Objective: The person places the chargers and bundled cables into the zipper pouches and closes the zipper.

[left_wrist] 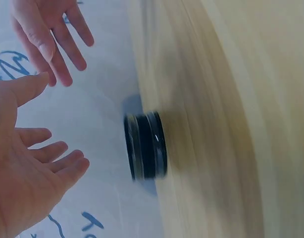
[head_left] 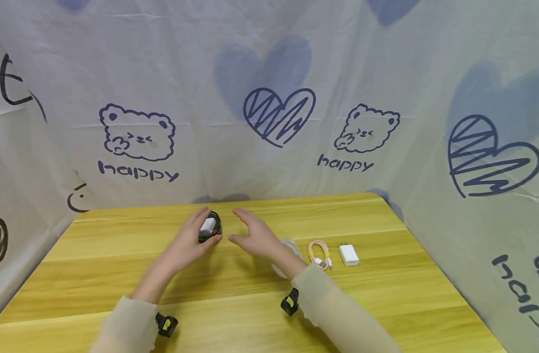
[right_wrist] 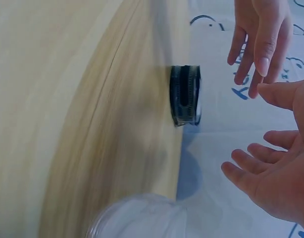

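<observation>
A small round black zippered case (head_left: 216, 226) stands near the table's back edge, with a white block (head_left: 209, 226) and a small red spot showing at its top. Both wrist views show its dark side wall (left_wrist: 144, 146) with nothing gripping it. My left hand (head_left: 191, 245) hovers over the case's left side in the head view, thumb and fingers spread apart. To the right of the case, my right hand (head_left: 257, 239) is held with its palm turned inward and its fingers loosely extended. Neither hand holds anything.
A clear round container (right_wrist: 137, 218) with something whitish in it is partly hidden behind my right forearm in the head view. Farther right lie a coiled pink cable (head_left: 315, 250) with a yellow tie and a white charger plug (head_left: 349, 255). Printed cloth (head_left: 198, 98) hangs behind the wooden table (head_left: 234, 314).
</observation>
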### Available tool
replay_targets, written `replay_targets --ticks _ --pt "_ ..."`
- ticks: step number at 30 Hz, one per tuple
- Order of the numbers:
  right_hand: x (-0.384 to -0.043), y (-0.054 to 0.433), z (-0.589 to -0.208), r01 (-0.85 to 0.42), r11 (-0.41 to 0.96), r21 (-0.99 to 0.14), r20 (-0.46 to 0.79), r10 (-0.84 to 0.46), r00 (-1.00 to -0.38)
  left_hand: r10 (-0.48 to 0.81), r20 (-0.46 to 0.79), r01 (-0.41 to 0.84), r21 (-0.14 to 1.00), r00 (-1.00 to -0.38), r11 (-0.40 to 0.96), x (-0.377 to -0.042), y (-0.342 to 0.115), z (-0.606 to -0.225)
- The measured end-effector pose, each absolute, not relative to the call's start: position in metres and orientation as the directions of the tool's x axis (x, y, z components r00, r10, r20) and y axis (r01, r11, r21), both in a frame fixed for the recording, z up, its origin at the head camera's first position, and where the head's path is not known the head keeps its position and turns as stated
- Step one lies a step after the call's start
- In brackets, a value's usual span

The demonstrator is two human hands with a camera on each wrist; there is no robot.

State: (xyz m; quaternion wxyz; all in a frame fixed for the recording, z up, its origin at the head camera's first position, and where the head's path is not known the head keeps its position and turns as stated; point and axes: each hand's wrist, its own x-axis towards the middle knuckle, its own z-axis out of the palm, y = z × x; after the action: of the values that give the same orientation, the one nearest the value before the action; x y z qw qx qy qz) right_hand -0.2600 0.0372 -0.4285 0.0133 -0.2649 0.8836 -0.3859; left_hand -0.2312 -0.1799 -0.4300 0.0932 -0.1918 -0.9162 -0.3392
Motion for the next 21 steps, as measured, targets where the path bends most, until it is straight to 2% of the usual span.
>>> replay_targets --ticks 11,21 --pt "-0.236 0.082 -0.427 -0.478 0.520 -0.708 0.245 -0.454 -0.857 0.354 0.288 0.456 0.611 -0.890 0.647 -0.222 -0.137 -0.437" --pt "-0.233 0.126 -0.429 -0.516 0.545 -0.662 0.268 -0.471 -0.841 0.419 0.226 0.463 0.609 -0.879 0.644 -0.222 -0.096 -0.444"
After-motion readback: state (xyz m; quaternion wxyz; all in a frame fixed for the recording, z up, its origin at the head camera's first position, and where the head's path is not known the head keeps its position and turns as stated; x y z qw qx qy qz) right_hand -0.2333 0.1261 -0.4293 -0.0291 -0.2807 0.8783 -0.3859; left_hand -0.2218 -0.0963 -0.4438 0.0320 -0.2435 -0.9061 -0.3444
